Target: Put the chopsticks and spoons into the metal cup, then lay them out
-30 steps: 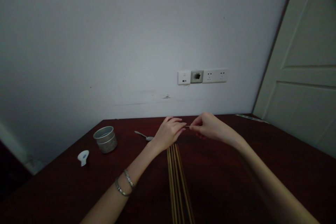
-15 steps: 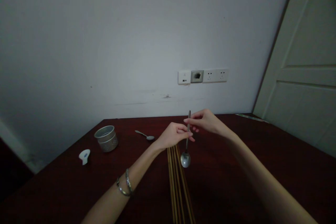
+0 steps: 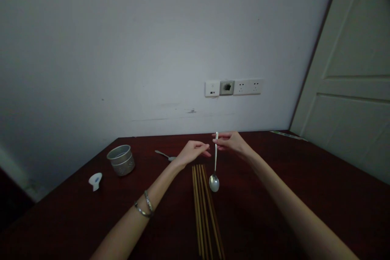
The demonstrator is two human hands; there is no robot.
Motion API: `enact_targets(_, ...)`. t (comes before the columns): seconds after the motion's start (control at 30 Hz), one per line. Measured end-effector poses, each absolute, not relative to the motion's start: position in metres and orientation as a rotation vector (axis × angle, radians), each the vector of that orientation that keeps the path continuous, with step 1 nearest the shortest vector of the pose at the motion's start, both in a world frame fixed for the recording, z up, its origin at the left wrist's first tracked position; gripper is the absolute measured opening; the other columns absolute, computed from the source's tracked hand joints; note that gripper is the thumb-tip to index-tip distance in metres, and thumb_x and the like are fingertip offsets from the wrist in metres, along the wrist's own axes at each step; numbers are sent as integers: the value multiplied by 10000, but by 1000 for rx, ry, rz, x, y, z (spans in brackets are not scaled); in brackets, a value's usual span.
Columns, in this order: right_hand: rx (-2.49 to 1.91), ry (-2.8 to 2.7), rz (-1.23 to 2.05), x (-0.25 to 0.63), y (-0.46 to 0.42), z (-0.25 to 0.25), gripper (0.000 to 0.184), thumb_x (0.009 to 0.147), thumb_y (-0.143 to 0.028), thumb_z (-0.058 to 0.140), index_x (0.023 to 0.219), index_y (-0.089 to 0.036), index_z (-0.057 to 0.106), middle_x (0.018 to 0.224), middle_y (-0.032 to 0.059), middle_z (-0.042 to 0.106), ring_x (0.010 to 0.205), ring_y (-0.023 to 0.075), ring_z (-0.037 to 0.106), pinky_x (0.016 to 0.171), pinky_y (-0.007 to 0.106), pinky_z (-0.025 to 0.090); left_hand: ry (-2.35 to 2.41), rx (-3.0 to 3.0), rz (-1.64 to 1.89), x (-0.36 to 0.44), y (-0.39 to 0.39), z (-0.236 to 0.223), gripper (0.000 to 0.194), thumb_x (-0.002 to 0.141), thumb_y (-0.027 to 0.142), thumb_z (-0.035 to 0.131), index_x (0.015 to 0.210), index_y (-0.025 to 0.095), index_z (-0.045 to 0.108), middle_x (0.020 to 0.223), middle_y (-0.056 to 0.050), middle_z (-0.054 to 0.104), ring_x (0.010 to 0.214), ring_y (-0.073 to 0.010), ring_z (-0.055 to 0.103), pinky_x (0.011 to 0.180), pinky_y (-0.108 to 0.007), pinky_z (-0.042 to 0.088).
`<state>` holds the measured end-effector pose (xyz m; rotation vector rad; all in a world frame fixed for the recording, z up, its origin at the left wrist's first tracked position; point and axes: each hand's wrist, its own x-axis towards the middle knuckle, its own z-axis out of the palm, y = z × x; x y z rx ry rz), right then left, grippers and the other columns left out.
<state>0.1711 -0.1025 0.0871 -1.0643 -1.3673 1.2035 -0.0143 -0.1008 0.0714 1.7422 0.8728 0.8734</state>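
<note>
My right hand (image 3: pixel 230 143) pinches a long-handled metal spoon (image 3: pixel 214 183) near the top of its handle. The spoon hangs upright, bowl down, above the table. Just left of its handle is my left hand (image 3: pixel 192 152), apart from the spoon, holding nothing, with its fingers loosely stretched out. Below both hands lies a row of several wooden chopsticks (image 3: pixel 202 211), pointing away from me. A smaller metal spoon (image 3: pixel 162 154) rests behind my left hand, which partly covers its bowl.
A metal cup (image 3: pixel 122 163) stands on the left of the dark red table (image 3: pixel 274 211). Beside it lies a white short-handled spoon (image 3: pixel 95 180). Wall sockets (image 3: pixel 247 87) sit above the table's back edge, and a pale door (image 3: pixel 350 73) is on the right.
My left hand has let go of the spoon and drawn back left. My right hand still holds it. The view has shifted slightly.
</note>
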Motion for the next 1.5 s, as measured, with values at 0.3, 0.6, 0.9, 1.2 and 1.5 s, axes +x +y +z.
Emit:
enact_targets(0.3,-1218,-1378,1500,173,-88,38,404,524,-228,773,883,-81,664,599,-4,603,496,48,545,503,153,522,1187,1420,979,-56,-52,28,375,751,470,494,746,106,583,640,-75,658,573,-133,622,555,-215,409)
enact_targets(0.6,-1258,-1390,1646,167,-86,10,534,480,-235,793,953,-64,614,573,-13,605,469,62,563,514,172,540,1216,1362,1053,-58,-44,16,346,771,439,488,725,105,570,588,-58,634,506,-113,600,515,-200,416)
enact_targets(0.9,-1487,-1421,1373,147,-81,-1,472,437,-197,799,831,-95,561,416,-38,565,366,121,566,378,194,492,1247,1365,1111,-55,-47,8,346,777,445,463,714,114,538,532,-26,589,422,-91,554,417,-171,353)
enact_targets(1.2,-1596,-1597,1111,141,-83,-5,362,423,-186,793,693,-138,558,372,-35,554,362,137,564,332,179,437,1243,1382,1111,-55,-50,4,268,823,322,410,712,108,526,525,-16,572,398,-85,537,383,-170,336)
enact_targets(1.5,-1722,-1734,960,137,-84,-8,292,558,-136,721,822,-116,600,390,-55,541,380,117,575,385,164,461,1239,1434,1090,-54,-54,5,273,832,315,386,725,107,526,533,-10,570,387,-72,527,348,-150,295)
